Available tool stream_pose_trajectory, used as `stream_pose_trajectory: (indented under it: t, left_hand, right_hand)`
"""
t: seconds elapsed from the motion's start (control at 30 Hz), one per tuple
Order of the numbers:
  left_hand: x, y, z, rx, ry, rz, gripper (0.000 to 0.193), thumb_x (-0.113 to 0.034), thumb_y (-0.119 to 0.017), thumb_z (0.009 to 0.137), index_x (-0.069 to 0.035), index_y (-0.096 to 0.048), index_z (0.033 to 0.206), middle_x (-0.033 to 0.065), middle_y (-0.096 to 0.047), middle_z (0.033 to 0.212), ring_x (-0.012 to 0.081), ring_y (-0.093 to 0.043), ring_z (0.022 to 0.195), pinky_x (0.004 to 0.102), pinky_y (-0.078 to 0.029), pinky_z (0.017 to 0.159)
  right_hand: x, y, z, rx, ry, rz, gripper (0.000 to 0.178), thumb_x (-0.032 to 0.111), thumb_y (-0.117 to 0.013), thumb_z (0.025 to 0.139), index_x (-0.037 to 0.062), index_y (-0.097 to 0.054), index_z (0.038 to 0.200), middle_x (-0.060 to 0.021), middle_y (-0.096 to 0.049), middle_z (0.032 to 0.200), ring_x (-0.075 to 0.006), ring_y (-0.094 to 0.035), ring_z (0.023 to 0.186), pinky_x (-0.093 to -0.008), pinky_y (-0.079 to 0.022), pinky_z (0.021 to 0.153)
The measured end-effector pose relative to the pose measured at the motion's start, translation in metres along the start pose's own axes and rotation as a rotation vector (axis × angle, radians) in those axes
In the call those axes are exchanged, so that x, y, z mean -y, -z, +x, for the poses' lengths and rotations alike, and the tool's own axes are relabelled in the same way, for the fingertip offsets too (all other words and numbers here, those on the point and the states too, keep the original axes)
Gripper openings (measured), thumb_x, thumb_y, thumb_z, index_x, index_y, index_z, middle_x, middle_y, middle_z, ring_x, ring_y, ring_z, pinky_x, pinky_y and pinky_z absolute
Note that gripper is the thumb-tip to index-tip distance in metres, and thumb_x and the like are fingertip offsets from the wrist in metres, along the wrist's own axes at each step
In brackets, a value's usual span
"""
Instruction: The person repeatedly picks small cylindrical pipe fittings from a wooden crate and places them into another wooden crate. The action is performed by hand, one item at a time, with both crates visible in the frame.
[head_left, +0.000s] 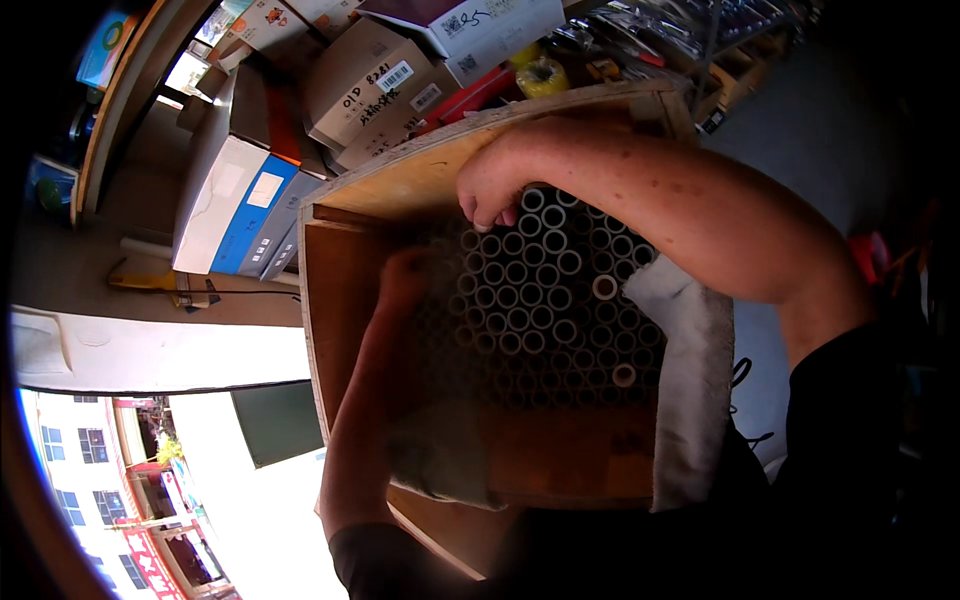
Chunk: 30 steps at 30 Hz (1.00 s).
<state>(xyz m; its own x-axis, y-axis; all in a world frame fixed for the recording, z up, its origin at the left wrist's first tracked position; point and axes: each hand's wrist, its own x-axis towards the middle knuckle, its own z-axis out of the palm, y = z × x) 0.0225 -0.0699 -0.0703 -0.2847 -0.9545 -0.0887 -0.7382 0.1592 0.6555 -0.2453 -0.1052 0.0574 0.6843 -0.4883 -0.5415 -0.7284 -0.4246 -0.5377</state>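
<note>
Many short grey tubes (530, 270) stand packed on end in a wooden box (312, 290), their round open ends facing up. My right arm reaches across the box's far right side. My right hand (490, 190) hangs over the far edge of the tubes, its fingers curled downward and closed; what they hold, if anything, is hidden. Inside the box's left side, my left hand (405, 280) is low beside the tubes in deep shadow, and its fingers cannot be made out. Two tubes, one a pale ring (604, 287), look lighter than those around them.
A grey cloth (690, 370) drapes over the box's right wall, and another cloth (440, 460) lies at its near left. Cardboard boxes (370, 85) stack beyond the far wall, beside a yellow tape roll (540, 76). A white and blue carton (225, 200) stands at left.
</note>
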Motion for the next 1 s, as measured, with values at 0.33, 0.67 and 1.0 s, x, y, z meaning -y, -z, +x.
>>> stream_pose_trajectory:
  t: [0.33,0.67,1.0]
  left_hand:
    - [-0.033,0.014,-0.006,0.091,0.043,-0.101,0.025,-0.003,-0.056,0.078,-0.003,-0.065,0.101,0.0127,-0.068,0.082,0.0195,-0.065,0.073,0.0317,-0.050,0.066]
    - [0.009,-0.004,0.001,-0.138,-0.124,0.106,0.031,-0.005,-0.051,0.077,-0.001,-0.060,0.106,0.0228,-0.059,0.105,0.0371,-0.056,0.103,0.0411,-0.043,0.091]
    - [0.012,-0.011,-0.002,0.023,-0.178,-0.005,0.038,-0.004,-0.051,0.076,-0.002,-0.057,0.113,0.0224,-0.058,0.111,0.0342,-0.054,0.109,0.0381,-0.040,0.095]
  right_hand:
    - [0.006,0.001,-0.011,-0.018,-0.008,-0.028,0.037,0.026,-0.056,0.081,0.0042,-0.061,0.110,-0.0061,-0.068,0.084,-0.0148,-0.064,0.079,-0.0308,-0.048,0.070]
    - [0.013,-0.001,-0.013,-0.025,-0.042,-0.063,0.039,0.026,-0.056,0.081,0.0031,-0.059,0.113,-0.0071,-0.068,0.081,-0.0161,-0.064,0.079,-0.0315,-0.049,0.069]
    - [0.009,-0.002,-0.008,-0.019,-0.029,-0.062,0.039,0.027,-0.057,0.082,0.0036,-0.058,0.114,-0.0076,-0.068,0.084,-0.0174,-0.064,0.080,-0.0315,-0.049,0.073]
